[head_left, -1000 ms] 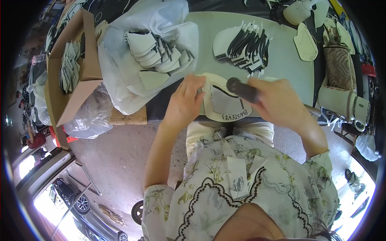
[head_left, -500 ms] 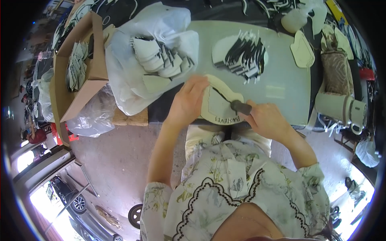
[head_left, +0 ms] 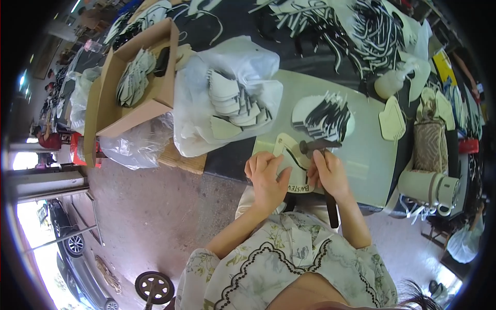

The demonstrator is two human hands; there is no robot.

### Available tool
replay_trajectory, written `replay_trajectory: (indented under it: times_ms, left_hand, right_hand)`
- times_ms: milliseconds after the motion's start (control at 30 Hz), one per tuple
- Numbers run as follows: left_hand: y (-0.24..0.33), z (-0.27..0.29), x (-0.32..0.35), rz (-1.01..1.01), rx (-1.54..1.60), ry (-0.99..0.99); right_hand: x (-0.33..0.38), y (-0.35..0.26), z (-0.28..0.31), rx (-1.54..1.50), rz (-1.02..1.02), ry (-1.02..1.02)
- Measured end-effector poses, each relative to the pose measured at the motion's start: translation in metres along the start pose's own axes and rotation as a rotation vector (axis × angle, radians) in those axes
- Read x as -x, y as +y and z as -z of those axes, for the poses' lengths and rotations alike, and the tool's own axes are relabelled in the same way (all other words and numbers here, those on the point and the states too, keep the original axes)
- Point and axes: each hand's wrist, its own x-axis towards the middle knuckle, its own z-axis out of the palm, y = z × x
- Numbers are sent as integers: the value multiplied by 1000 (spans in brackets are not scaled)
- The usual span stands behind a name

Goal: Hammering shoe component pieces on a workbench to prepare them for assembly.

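On the green cutting surface [head_left: 372, 165], near its front edge, lies a cream shoe-shaped template [head_left: 285, 145] with a dark curved strip along it and dark lettering at its near end. My left hand [head_left: 266, 181] rests over the template's left edge, its fingers and thumb apart. My right hand [head_left: 331, 175] grips a hammer [head_left: 319, 146] with a dark head and a long dark handle that hangs down past the wrist. The hammer head is over the template's upper right side; whether it touches is unclear.
A pile of black-and-white strips [head_left: 325, 119] lies beyond the template. Left of it, a white plastic bag [head_left: 194, 121] holds stacked grey pieces, beside an open cardboard box [head_left: 137, 116]. To the right are a cream cut-out [head_left: 392, 120], a squat bottle [head_left: 388, 84] and a pale cylindrical machine part [head_left: 423, 187].
The view has shifted and turned. My left hand has moved from the template's far end down its left side. The hammer has swung, so its handle now shows below my right hand.
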Motion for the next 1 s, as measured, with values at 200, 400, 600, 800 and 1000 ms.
replay_trajectory:
  times_ms: [200, 400, 600, 800, 1000]
  left_hand:
    - [7, 0, 7, 44, -49, -60]
    - [10, -8, 9, -2, -137, 12]
    - [9, -8, 1, 40, 93, 5]
    - [-6, 35, -80, -106, 448, 446]
    - [-128, 12, -171, 57, -391, 200]
  right_hand:
    - [4, 4, -7, 0, 26, 31]
    - [0, 4, -8, 0, 66, 94]
    - [-1, -2, -6, 10, 61, 99]
    - [4, -2, -8, -46, 61, 132]
    - [4, 2, -11, -59, 54, 99]
